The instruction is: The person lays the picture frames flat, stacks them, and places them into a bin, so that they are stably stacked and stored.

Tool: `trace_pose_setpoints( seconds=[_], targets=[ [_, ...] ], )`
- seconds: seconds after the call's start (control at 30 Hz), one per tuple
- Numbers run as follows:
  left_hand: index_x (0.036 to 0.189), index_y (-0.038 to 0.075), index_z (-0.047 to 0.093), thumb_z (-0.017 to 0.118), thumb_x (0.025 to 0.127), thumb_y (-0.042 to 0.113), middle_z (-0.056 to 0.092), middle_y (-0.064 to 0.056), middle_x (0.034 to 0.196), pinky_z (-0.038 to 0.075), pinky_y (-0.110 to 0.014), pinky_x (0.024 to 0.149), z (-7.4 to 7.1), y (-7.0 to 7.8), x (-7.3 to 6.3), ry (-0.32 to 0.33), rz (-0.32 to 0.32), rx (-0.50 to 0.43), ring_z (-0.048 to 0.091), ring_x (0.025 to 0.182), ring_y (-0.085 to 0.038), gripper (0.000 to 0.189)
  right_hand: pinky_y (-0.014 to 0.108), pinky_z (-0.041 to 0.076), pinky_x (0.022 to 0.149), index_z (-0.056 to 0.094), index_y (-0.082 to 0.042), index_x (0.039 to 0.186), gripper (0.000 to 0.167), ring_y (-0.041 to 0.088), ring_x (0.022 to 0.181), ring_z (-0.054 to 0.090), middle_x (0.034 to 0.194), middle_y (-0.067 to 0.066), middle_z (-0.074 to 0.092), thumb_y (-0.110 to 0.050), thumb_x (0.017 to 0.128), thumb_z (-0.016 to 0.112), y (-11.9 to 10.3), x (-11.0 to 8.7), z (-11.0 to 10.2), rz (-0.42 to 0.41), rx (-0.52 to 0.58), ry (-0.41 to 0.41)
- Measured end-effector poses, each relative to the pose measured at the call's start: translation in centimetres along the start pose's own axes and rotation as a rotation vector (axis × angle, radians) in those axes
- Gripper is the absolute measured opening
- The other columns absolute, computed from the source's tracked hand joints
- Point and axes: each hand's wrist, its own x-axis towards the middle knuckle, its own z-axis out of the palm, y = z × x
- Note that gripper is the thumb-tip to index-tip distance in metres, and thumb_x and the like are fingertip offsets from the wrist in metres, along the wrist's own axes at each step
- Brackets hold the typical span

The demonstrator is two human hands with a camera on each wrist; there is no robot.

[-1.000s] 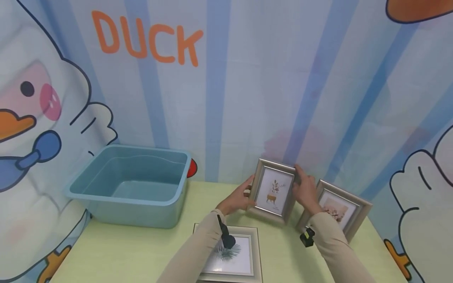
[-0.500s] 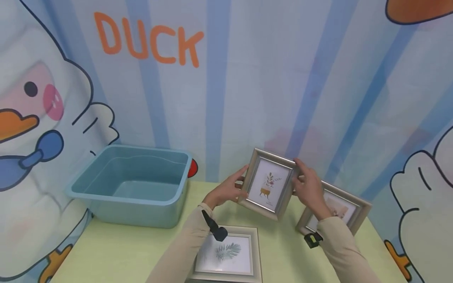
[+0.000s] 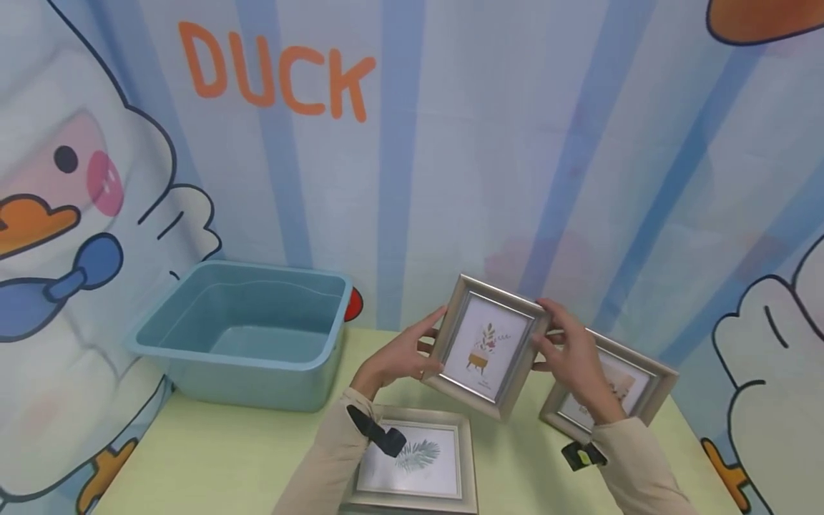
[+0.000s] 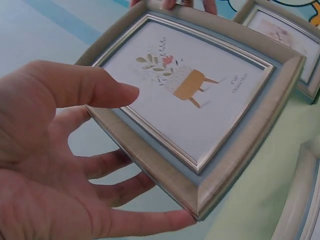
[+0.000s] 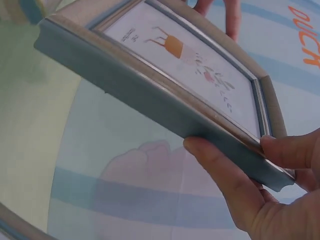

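Between both hands is a beige and silver picture frame (image 3: 487,348) with a print of a potted plant on an orange stand, tilted with its face toward me. My left hand (image 3: 400,355) grips its left edge, thumb on the front and fingers behind and along the side, as the left wrist view shows. The right hand (image 3: 573,357) pinches the upper right edge; in the right wrist view its thumb lies on the front rim and a finger presses the side. A second picture frame (image 3: 656,386) with a pinkish print leans behind the right hand. A third picture frame (image 3: 465,458) with a green leaf print lies nearer me.
A blue-green plastic tub (image 3: 238,365) stands at the back left of the pale green table (image 3: 212,458). Behind the table hangs a striped curtain (image 3: 463,143) with cartoon ducks. The left forearm passes over a corner of the leaf-print frame.
The held picture frame has come up and toward me and moved left, with both hands on it. The tub and the other two frames stay in place.
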Motion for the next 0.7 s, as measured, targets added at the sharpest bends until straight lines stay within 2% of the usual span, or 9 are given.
trace_pose_setpoints(
  seconds=[0.17,0.33,0.43,0.53,0.63,0.7],
  targets=[
    [0.161,0.03,0.015,0.066,0.085,-0.005,0.037,-0.022,0.151,0.052,-0.031,0.071,0.2,0.0,-1.5,0.024,0.034,-0.006,0.046,0.131,-0.041,0.099,0.035,0.064,0.072,0.033,-0.011,0.155,0.06,0.052,0.115,0.057,0.125,0.031,0.047,0.004,0.1,0.051,-0.5,-1.1,0.5,0.007,0.083,-0.016],
    [0.162,0.025,0.014,0.067,0.084,-0.003,0.037,-0.023,0.152,0.054,-0.035,0.085,0.8,-0.7,-2.5,0.051,0.083,0.001,0.045,0.134,-0.044,0.098,0.034,0.063,0.073,0.033,-0.012,0.156,0.06,0.049,0.117,0.056,0.126,0.029,0.044,0.001,0.1,0.052,-0.5,-1.9,0.9,0.01,0.12,-0.028],
    [0.162,0.024,0.015,0.068,0.084,-0.001,0.035,-0.021,0.156,0.052,-0.044,0.095,1.1,-1.1,-3.1,0.068,0.11,0.005,0.042,0.136,-0.042,0.098,0.034,0.063,0.074,0.033,-0.014,0.156,0.06,0.049,0.119,0.056,0.127,0.027,0.043,0.0,0.101,0.053,-0.5,-2.2,1.0,0.015,0.121,-0.034],
    [0.161,0.023,0.016,0.069,0.085,0.001,0.027,-0.018,0.162,0.042,-0.057,0.109,1.3,-1.3,-3.7,0.089,0.143,0.022,0.036,0.141,-0.042,0.095,0.034,0.063,0.074,0.032,-0.015,0.156,0.061,0.046,0.117,0.057,0.127,0.026,0.042,0.0,0.101,0.053,-0.6,-2.6,1.0,0.026,0.138,-0.032],
    [0.161,0.022,0.02,0.069,0.086,0.004,0.02,-0.017,0.165,0.03,-0.067,0.114,1.7,-1.6,-4.5,0.145,0.142,0.042,0.028,0.146,-0.044,0.091,0.035,0.063,0.075,0.031,-0.016,0.157,0.062,0.026,0.108,0.063,0.125,0.024,0.043,-0.001,0.101,0.053,-0.7,-2.8,0.9,0.031,0.17,-0.023],
    [0.161,0.024,0.022,0.069,0.087,0.006,0.017,-0.017,0.165,0.033,-0.067,0.112,2.0,-1.9,-4.8,0.197,0.129,0.024,0.025,0.147,-0.045,0.089,0.035,0.063,0.075,0.032,-0.016,0.157,0.062,0.012,0.102,0.062,0.124,0.024,0.044,0.0,0.1,0.053,-0.8,-2.9,0.9,0.021,0.202,-0.01]
  ],
)
